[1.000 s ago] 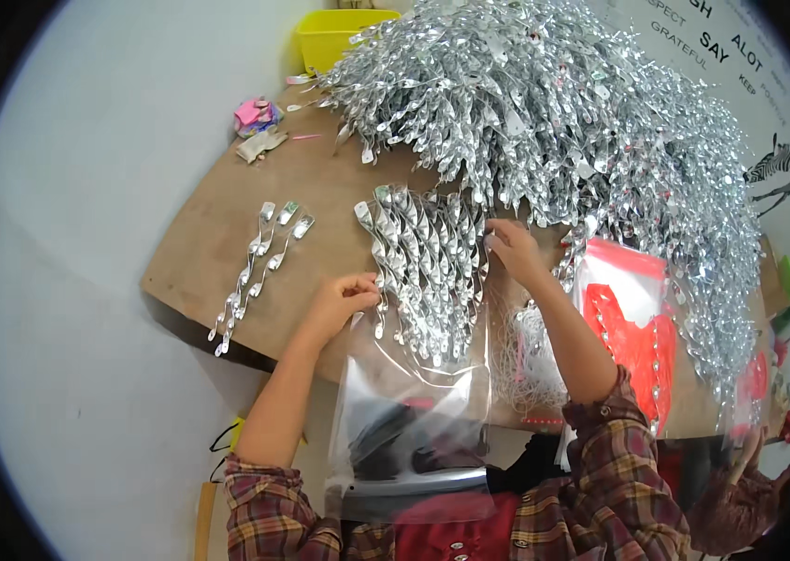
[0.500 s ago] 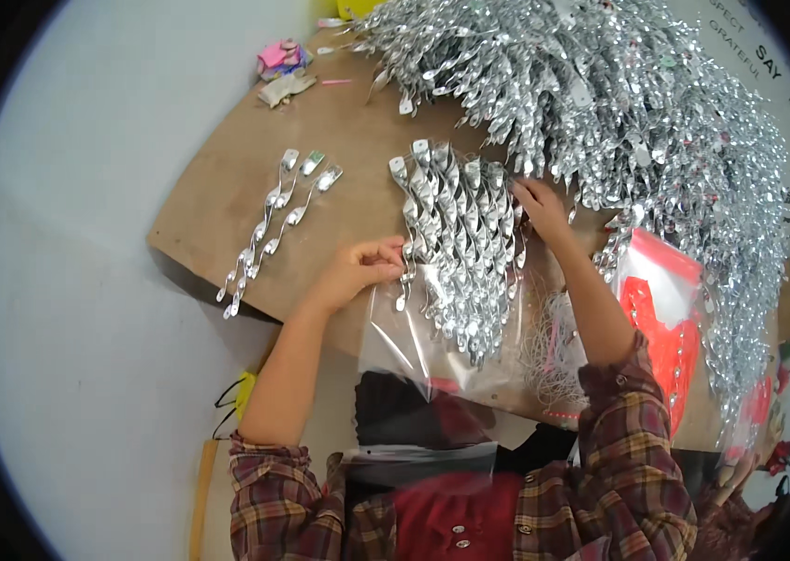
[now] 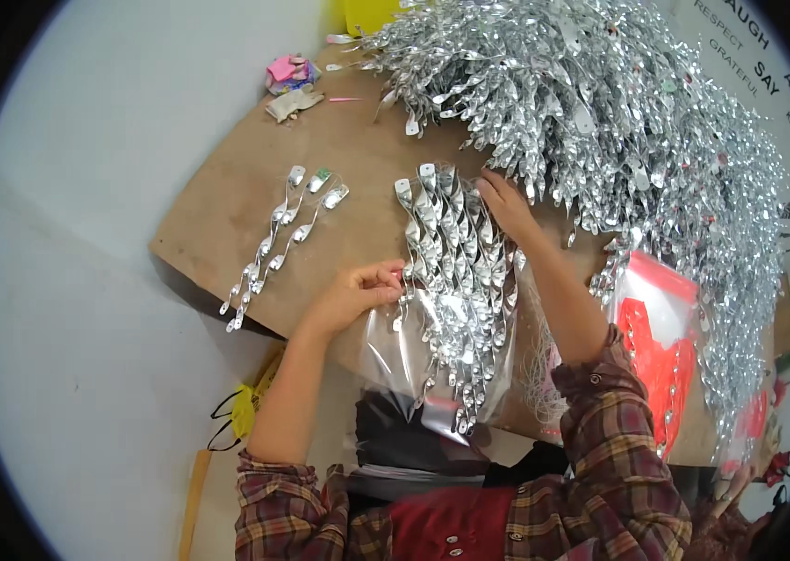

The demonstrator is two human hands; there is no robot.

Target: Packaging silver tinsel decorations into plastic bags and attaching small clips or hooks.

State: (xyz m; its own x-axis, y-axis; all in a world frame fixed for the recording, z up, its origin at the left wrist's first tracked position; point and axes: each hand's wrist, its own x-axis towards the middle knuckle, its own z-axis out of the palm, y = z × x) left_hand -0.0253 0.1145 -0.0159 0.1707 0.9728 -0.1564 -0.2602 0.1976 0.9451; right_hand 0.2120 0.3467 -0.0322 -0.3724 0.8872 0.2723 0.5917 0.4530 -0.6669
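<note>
A bunch of shiny silver twisted strips [image 3: 451,248] lies in front of me, its lower ends inside a clear plastic bag [image 3: 381,351]. My left hand [image 3: 356,297] is closed in a pinch on the bag's left side, where a bit of pink shows at the fingertips. At the bunch's upper right, my right hand [image 3: 509,210] has its fingers closed against the strips; the fingertips are partly hidden. Lower down, the strip ends narrow to a point within the bag, above my lap. Several more twisted strips [image 3: 273,238] lie apart on the board to the left.
A large heap of silver twisted strips [image 3: 591,103] covers the far right of the brown table [image 3: 217,206]. Thin clear thread [image 3: 545,383] and a bag with red contents [image 3: 657,346] lie at right. A pink bundle [image 3: 290,70] and a pale glove-like item [image 3: 295,103] sit far left.
The silver strips have slid nearer to me and deeper into the bag. My right hand has shifted left along their top; my left hand keeps its pinch on the bag, slightly lower in view.
</note>
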